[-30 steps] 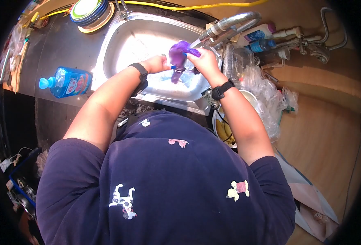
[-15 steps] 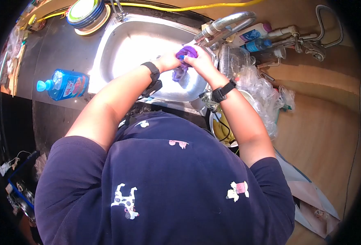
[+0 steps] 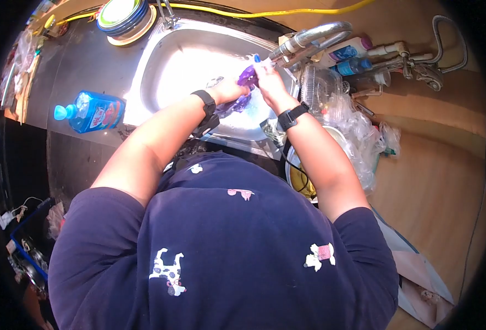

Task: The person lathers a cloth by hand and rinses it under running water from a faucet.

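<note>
Over the metal sink, a bunched purple cloth stretches between my two hands. My left hand is closed on its lower left part, and some of the cloth hangs beneath the fingers into the basin. Fingers of my right hand are wrapped round the upper right part, close under the faucet. A small bright blue bit shows at the top of the right hand; I cannot make out what it is. Glare washes out much of the basin.
Left of the sink, a blue bottle of dish soap lies on the dark counter. Stacked plates stand at the back left. Clear plastic bags, a tub with something yellow and bottles crowd the right side.
The cloth has gone from a tight bundle between both hands to a looser, twisted shape hanging lower. My right hand has turned upright, showing the blue bit. The view has shifted slightly.
</note>
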A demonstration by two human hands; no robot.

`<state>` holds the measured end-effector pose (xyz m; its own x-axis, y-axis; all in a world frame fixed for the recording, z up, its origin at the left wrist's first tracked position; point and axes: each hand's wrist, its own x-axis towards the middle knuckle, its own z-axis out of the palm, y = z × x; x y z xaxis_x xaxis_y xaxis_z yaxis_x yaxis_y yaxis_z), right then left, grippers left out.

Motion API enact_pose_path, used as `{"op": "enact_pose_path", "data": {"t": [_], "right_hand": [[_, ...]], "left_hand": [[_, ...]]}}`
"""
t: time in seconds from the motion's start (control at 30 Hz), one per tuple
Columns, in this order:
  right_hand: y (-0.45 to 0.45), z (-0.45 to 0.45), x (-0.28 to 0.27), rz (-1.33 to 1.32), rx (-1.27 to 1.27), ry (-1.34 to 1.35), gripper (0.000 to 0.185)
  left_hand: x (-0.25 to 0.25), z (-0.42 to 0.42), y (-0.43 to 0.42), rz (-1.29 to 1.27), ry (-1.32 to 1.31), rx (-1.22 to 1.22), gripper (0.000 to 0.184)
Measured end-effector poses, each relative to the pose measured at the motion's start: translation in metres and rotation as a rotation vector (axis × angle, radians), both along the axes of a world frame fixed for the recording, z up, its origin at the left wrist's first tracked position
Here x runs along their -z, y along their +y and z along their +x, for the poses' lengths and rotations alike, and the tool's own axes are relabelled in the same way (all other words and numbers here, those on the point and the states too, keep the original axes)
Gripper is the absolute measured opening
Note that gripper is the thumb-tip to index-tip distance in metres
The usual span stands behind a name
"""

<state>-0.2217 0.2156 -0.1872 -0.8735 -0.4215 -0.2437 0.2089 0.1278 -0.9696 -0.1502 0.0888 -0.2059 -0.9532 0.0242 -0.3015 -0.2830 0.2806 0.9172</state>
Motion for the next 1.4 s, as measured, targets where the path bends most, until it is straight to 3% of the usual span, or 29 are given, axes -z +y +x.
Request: {"op": "enact_pose_path", "data": {"t": [0.07,0.13,0.3,0.4,0.43,0.53,0.6,0.73,0.93,1.0,1.07,1.1,1.2,1.23,1.27,1.33,1.4], "right_hand": [[-0.006,0.002,-0.008,-0.357,0.057,-0.327,0.015],[-0.016,0.009,-0.037,-0.443,0.127,-0.513,0.017],[-0.022,-0.001,-0.01,-0.672,0.236,-0.866,0.03],[-0.027,0.003,-0.038,-0.421,0.366,-0.727,0.03],[-0.028,-0.001,-0.03,-0.539,0.349,-0.754,0.028],[-0.03,-0.008,-0.02,-0.443,0.467,-0.676,0.02],[-0.031,-0.007,-0.027,-0.371,0.482,-0.628,0.015],[-0.028,-0.009,-0.024,-0.373,0.477,-0.61,0.011],[-0.013,0.003,-0.052,-0.547,0.356,-0.794,0.015],[-0.005,0.003,-0.043,-0.471,0.296,-0.652,0.017],[-0.008,0.005,-0.064,-0.609,0.481,-0.851,0.016],[0.003,-0.003,-0.042,-0.614,0.33,-0.875,0.017],[0.028,-0.005,-0.029,-0.233,0.125,-0.646,0.018],[0.036,-0.003,-0.026,-0.148,0.065,-0.522,0.014],[0.051,-0.011,-0.027,0.202,-0.227,-0.372,0.008],[0.051,0.003,-0.013,0.284,-0.088,-0.165,0.025],[0.049,0.008,-0.001,0.342,-0.155,0.023,0.034]], "left_hand": [[0.002,0.002,0.0,-0.011,-0.066,0.023,0.034],[-0.024,0.004,-0.006,-0.147,-0.279,0.143,0.029],[-0.015,0.004,-0.001,-0.006,-0.143,0.174,0.026],[-0.025,0.003,0.002,0.068,-0.076,0.052,0.031],[-0.029,0.004,0.007,0.14,0.117,-0.026,0.035],[-0.048,0.002,0.008,-0.033,0.06,0.008,0.038],[-0.029,-0.003,0.008,-0.045,0.075,0.026,0.038],[-0.042,0.0,0.008,-0.014,0.035,-0.007,0.037],[0.004,0.001,0.005,-0.072,0.041,0.114,0.035],[0.007,0.006,0.0,-0.243,-0.058,0.163,0.036],[0.0,0.011,0.002,-0.235,-0.089,0.11,0.033],[0.046,0.004,-0.001,-0.252,0.051,0.175,0.029],[0.08,-0.012,-0.01,-0.4,-0.139,0.077,0.029],[0.067,-0.01,-0.01,-0.249,-0.062,-0.072,0.028],[0.042,-0.01,-0.01,-0.211,-0.053,-0.119,0.026],[-0.004,-0.016,-0.006,-0.137,-0.035,-0.212,0.021],[0.016,-0.033,-0.007,-0.022,0.035,-0.233,0.017]]}}
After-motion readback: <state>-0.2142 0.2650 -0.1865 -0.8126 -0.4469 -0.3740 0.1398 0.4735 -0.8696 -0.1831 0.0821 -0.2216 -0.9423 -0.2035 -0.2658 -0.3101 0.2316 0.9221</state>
